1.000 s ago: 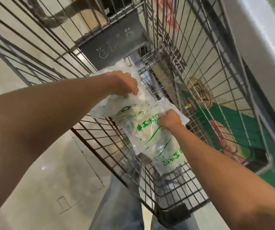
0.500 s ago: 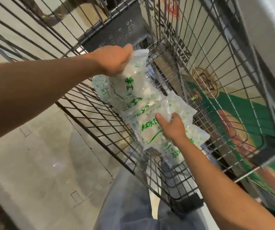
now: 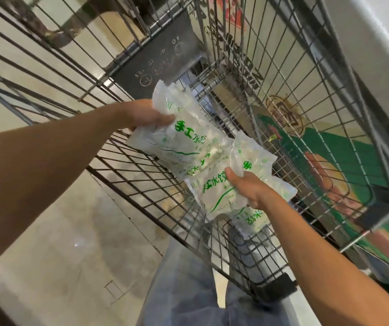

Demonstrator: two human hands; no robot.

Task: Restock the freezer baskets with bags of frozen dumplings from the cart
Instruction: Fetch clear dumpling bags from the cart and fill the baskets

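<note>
The left hand [image 3: 145, 115] grips the upper dumpling bag [image 3: 184, 135] by its edge, thumb on top. Just right and below, the right hand [image 3: 251, 187] clutches another dumpling bag [image 3: 217, 191]; both bags are inside the wire cart [image 3: 141, 182].

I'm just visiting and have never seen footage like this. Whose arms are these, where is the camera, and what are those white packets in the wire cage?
No machine here: a person wears a camera on the head, so the picture looks down along both bare arms. The wire cage is a shopping cart standing on a pale floor, with the person's jeans below. The left hand grips the upper bag of frozen dumplings, white with green print. The right hand grips a second bag nearer the person. At least one further bag lies beneath them in the cart. The grey body at the right edge may be the freezer; no freezer baskets are visible.
</note>
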